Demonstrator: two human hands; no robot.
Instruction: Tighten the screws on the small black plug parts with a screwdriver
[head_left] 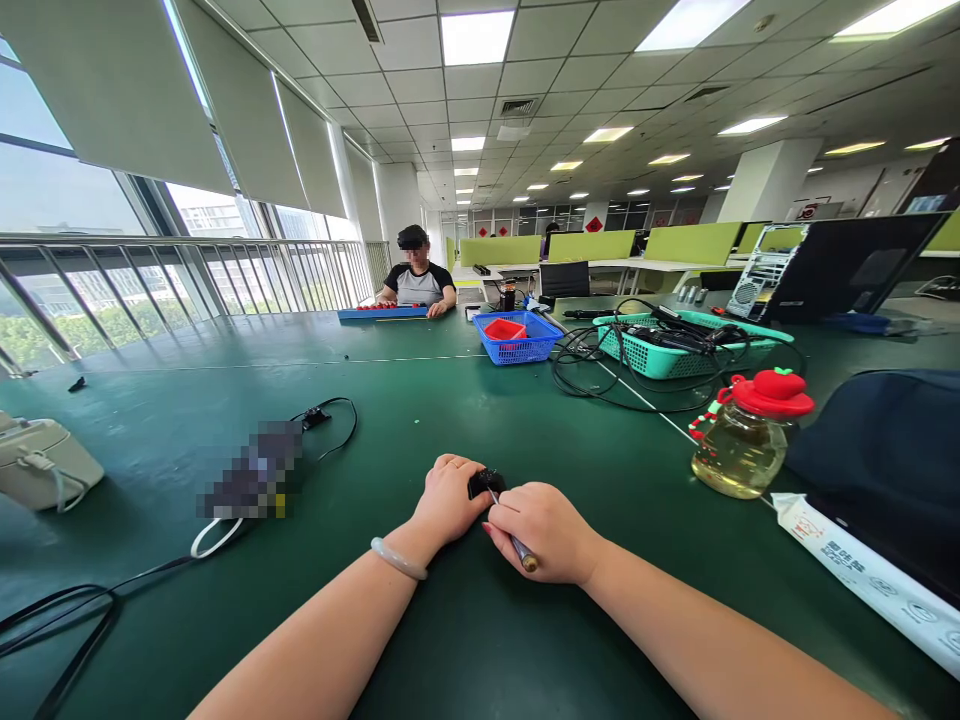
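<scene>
A small black part [487,483] rests at the middle of the dark green table [420,410]. My left hand [452,497], with a pale bangle on its wrist, is closed on the left side of this part. In my right hand [541,530] is a thin screwdriver-like tool [523,553], its handle end pointing down toward me and its tip against the black part. Fine details of the part are too small to tell.
A blurred phone-like item [259,470] with cables and a cream case [49,462] lie left. Blue basket [521,345], green basket [667,358] with cables, red-lidded bottle [742,450], white packet [870,575] and dark bag [885,430] stand ahead and right. A person [416,280] sits opposite.
</scene>
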